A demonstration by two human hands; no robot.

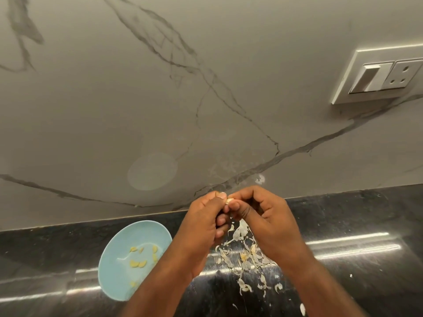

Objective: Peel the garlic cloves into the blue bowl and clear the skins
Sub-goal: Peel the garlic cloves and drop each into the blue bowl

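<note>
My left hand (201, 223) and my right hand (263, 216) meet above the black counter, fingertips together. Between them they pinch a small pale garlic clove (229, 200), mostly hidden by the fingers. The blue bowl (119, 271) sits on the counter to the left, under my left forearm, and holds several peeled yellowish cloves (137, 263). A scatter of papery garlic skins (242, 259) lies on the counter beneath and just below my hands.
The black polished counter (354, 225) runs along a grey marble-patterned wall (160, 99). A white switch and socket plate (380, 76) is fixed on the wall at the upper right. Small skin bits (302, 308) lie near the bottom edge.
</note>
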